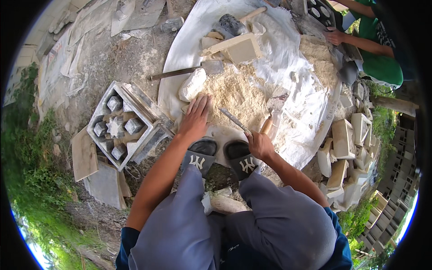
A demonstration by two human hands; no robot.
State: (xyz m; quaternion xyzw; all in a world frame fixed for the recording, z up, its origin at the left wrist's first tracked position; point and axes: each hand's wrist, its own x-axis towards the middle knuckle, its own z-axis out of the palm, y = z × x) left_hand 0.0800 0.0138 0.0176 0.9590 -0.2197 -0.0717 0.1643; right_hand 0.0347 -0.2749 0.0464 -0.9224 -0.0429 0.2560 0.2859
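Two hands reach the lower edge of the pale powder near the middle of the frame. The right hand, nearer to the metal blade, is curled around its lower end; the blade's long axis runs up and left from that fist, its tip aimed across the powder toward the left hand. That left hand lies flat, fingers extended, just below a white lump; what is under its palm cannot be told. A wooden handle is just beside the right fist, perhaps touching. At left of the frame, a tilted square box contains a star shape and faceted blocks. Beneath the powder spreads a white sheet.
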